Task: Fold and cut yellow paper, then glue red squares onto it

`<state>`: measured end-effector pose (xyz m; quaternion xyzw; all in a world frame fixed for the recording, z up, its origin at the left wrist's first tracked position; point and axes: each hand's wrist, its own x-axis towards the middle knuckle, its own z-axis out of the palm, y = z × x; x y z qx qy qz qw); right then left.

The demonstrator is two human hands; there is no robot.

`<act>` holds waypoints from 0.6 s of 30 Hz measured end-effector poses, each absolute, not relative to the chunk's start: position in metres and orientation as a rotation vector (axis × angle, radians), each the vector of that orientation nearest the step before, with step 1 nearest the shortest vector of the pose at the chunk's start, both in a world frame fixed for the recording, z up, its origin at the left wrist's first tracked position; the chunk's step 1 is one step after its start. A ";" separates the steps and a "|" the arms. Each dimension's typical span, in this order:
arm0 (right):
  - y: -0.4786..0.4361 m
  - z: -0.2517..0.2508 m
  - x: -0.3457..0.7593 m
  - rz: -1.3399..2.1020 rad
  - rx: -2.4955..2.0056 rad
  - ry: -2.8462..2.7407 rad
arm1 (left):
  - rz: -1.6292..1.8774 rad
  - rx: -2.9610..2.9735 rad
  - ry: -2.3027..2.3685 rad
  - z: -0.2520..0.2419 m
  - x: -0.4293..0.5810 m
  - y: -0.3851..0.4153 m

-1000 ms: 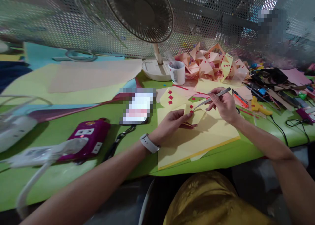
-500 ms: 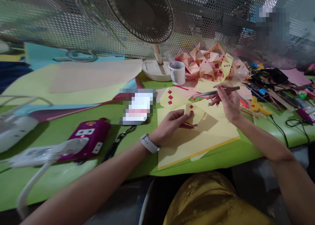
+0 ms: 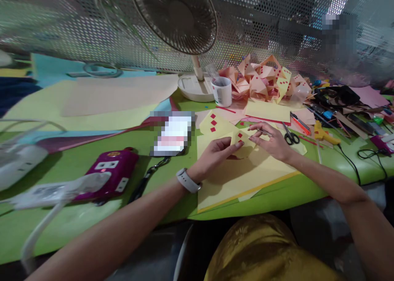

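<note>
My left hand (image 3: 217, 156), with a white watch on its wrist, grips a small folded yellow paper (image 3: 244, 139) that bears red diamond shapes. Its thumb presses close to the lower diamond. My right hand (image 3: 271, 141) is closed around slim metal tweezers (image 3: 264, 131), mostly hidden by the fingers. The fingertips are at the paper's right edge; whether they touch it I cannot tell. Beneath both hands lies a stack of yellow sheets (image 3: 221, 195). Just beyond the left hand rests another yellow piece (image 3: 220, 127) with three red diamonds.
Black-handled scissors (image 3: 291, 137), an orange cutter (image 3: 300, 123) and a yellow glue gun (image 3: 326, 133) lie to the right. A phone (image 3: 174, 133) and purple power adapter (image 3: 111, 170) are at left. Behind stand a fan (image 3: 197, 90), a white cup (image 3: 222, 91) and piled pink paper shapes (image 3: 258, 78).
My right hand has moved left and down to the yellow paper, tweezers still in it, uncovering the scissors and cutter. My left hand has barely moved and keeps its hold.
</note>
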<state>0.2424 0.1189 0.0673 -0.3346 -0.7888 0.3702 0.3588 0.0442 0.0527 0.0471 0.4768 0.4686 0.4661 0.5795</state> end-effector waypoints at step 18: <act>0.110 0.074 0.243 0.895 -0.723 -2.034 | 1.120 1.094 0.978 0.049 0.045 0.050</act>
